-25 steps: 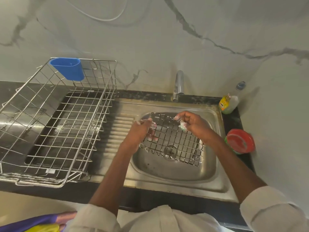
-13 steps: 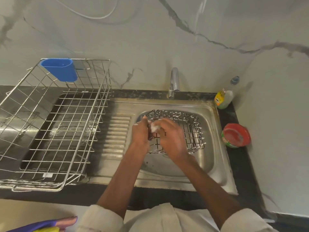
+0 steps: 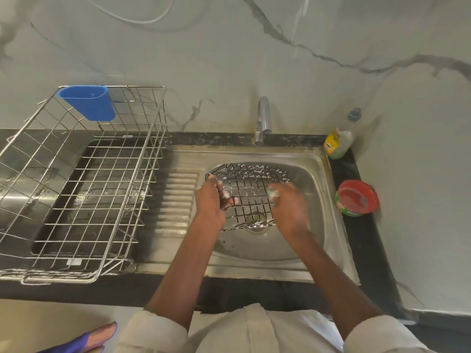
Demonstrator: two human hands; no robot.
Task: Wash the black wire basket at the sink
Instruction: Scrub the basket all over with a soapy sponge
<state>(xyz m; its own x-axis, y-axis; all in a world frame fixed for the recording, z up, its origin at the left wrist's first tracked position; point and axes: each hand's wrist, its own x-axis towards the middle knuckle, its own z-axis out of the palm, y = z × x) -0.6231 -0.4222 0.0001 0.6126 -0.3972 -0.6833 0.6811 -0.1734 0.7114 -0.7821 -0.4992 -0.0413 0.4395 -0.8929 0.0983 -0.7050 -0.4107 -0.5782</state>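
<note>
My left hand point(image 3: 211, 200) grips the soapy black wire basket point(image 3: 248, 189) over the sink point(image 3: 316, 174) while my right hand point(image 3: 286, 203) pinches a small sudsy scrubber point(image 3: 273, 193) against it.

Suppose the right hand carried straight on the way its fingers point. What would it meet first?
Probably the black wire basket: the right hand points up and leftward over its mesh, with a soapy scrubber at the fingertips. Depth is unclear.

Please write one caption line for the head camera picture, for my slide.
Left hand holds the soapy black wire basket over the sink; right hand scrubs it.
</note>
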